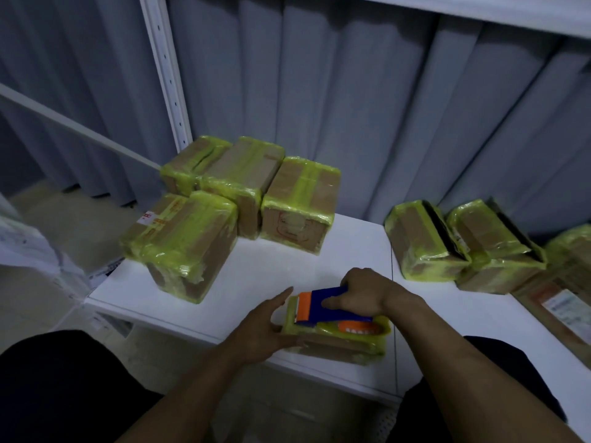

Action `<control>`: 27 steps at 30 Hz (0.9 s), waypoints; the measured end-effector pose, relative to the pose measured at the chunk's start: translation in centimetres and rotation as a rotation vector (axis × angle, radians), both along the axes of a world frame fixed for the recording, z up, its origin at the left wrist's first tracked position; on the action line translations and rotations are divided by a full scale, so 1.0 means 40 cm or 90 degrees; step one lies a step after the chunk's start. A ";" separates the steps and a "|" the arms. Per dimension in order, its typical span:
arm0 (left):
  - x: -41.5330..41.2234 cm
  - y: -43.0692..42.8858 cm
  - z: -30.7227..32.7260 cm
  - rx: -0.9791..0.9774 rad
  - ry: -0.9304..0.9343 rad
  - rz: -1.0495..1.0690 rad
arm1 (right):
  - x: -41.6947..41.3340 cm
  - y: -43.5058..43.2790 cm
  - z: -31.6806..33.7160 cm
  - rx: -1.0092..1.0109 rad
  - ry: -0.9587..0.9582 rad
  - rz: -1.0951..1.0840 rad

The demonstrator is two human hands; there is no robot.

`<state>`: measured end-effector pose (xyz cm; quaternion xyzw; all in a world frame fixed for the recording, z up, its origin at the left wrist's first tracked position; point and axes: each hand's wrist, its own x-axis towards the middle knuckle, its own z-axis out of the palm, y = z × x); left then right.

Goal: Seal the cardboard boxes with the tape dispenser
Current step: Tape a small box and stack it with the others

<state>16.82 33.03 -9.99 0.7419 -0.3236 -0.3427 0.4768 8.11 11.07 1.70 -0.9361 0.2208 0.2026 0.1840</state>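
The right hand [364, 292] grips the blue-and-orange tape dispenser [319, 303], which rests on a small flat cardboard box [335, 345] lying directly beneath it on the white bench [281, 270]. The left hand [265, 327] braces the box's left side, fingers fairly straight and thumb raised. The step appears to be running yellow-green tape over the box top; the next move likely calls for drawing the dispenser across and over an edge, left hand steadying, then tearing the tape.
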 end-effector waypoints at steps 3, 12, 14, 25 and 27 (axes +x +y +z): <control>0.001 -0.006 0.020 -0.016 -0.051 -0.055 | -0.033 -0.017 -0.002 0.042 -0.088 -0.044; 0.032 -0.014 0.022 -0.001 -0.027 -0.070 | -0.081 -0.002 -0.022 0.085 -0.147 -0.063; 0.031 -0.017 0.022 0.008 -0.030 -0.078 | -0.091 -0.003 -0.021 0.093 -0.155 -0.075; 0.028 -0.028 0.023 0.119 -0.046 -0.084 | -0.159 -0.038 0.022 0.047 -0.116 -0.063; 0.021 -0.030 0.023 0.122 -0.061 -0.089 | -0.168 -0.045 0.017 0.046 -0.091 -0.078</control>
